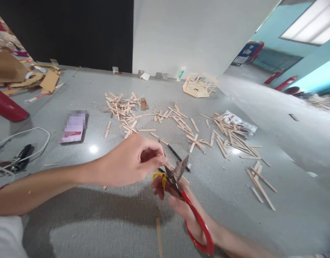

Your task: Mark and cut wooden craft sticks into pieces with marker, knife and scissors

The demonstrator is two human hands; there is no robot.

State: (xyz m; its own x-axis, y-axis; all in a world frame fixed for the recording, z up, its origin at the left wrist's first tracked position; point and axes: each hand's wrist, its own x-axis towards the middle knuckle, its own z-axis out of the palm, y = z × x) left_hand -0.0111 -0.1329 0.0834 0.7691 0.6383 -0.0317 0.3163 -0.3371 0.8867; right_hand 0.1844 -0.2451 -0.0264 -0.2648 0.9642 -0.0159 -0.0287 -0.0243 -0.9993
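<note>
My left hand is closed, with thumb and fingertips pinching the end of a flat wooden craft stick. That stick slants down to the right, behind the blades of a pair of scissors with red handles. My right hand holds the scissors, whose blades are spread and point upward beside my left fingertips. A yellow loop shows by the pivot and my right fingers; what it belongs to is unclear. Just beyond the hands lies a dark pen-like rod. Another craft stick lies nearer me.
Loose craft sticks form piles at centre and right, by a plastic packet. A hexagonal stick frame stands at the back. On the left are a phone, a white cable and a red cylinder.
</note>
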